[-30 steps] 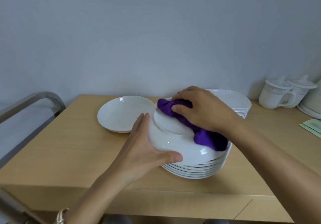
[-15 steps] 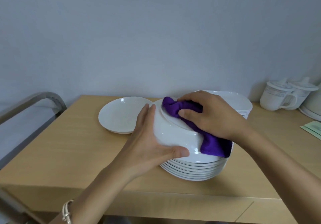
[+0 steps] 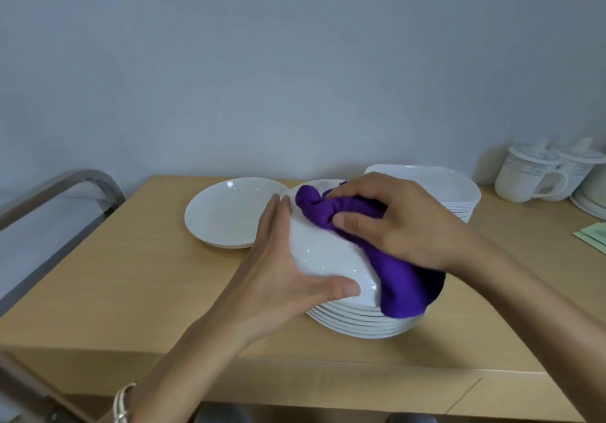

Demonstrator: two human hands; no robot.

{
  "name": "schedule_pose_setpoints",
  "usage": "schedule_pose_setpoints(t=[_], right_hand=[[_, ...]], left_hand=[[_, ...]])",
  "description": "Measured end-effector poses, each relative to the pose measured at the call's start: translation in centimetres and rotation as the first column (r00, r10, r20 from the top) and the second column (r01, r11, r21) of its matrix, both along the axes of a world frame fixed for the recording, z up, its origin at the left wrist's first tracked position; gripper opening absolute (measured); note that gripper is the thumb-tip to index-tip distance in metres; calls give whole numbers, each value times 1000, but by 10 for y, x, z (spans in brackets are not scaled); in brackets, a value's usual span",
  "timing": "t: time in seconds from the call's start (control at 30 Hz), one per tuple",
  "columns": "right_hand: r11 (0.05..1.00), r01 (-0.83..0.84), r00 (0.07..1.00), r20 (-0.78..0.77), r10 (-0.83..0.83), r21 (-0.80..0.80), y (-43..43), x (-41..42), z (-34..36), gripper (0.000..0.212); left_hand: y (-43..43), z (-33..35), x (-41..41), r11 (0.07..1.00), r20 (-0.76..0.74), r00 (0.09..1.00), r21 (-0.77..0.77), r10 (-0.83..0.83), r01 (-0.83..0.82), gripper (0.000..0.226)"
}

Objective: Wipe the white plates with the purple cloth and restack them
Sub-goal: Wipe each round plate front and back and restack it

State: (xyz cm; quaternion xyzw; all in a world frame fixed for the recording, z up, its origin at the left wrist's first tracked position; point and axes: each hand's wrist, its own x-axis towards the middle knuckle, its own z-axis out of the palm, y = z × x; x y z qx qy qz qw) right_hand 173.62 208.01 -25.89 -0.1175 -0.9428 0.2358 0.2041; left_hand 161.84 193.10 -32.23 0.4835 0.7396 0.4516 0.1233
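- While the left hand (image 3: pixel 278 278) gripped a white plate (image 3: pixel 328 258) by its left rim, with the fingers stretched along the far side and the thumb pressed on the near side, the plate was turned bottom up and tilted toward the person, just above the stack of round plates (image 3: pixel 360 324).
- The right hand (image 3: pixel 403 222) was curled round the purple cloth (image 3: pixel 400 288), which was bunched under its fingers and thumb, and pressed it on the plate's underside.
- The cloth's loose end hung over the plate's right rim, in front of the top of the stack.
- The stack of round plates stood near the front edge of the table (image 3: pixel 131 275), about midway along it.
- A separate round plate (image 3: pixel 226 212) lay face up toward the back edge, just left of the held plate; a second rim seemed to show beneath it, though the view was too soft to be sure.
- A stack of squarish plates (image 3: pixel 459 186) stood behind the right hand, near the back edge.
- Two lidded mugs (image 3: pixel 531 176) stood at the back right corner, well apart from the round stack, beside a pale rounded vessel (image 3: pixel 590 199) cut off at the side.
- Pale green paper (image 3: pixel 593 235) lay at the table's right edge.
- A metal rail (image 3: pixel 65 183) curved beside the table's left edge, and a bracelet (image 3: pixel 123 399) circled the left wrist.
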Motion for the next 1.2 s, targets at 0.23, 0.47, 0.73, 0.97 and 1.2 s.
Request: schedule_pose_setpoints(t=[0.23,0.47,0.73,0.97,1.2], right_hand=[[995,73,997,-27,-71,68,5,7,-3,22],[955,270,962,-3,-272,126,25,3,-1,21],[979,195,981,-6,-195,56,9,-7,-6,22],[972,230,973,17,-231,52,20,-5,-14,25],[987,153,984,-81,-157,-49,1,-6,-7,19]], left_hand=[[-1,8,4,1000,12,1000,-2,-20,20,103],[1,5,2,999,-13,1000,48,-12,13,101],[-1,2,5,998,20,998,48,-51,50,91],[-7,-8,-3,988,244,967,151,-75,39,106],[-6,-9,-1,971,393,905,225,-164,78,79]])
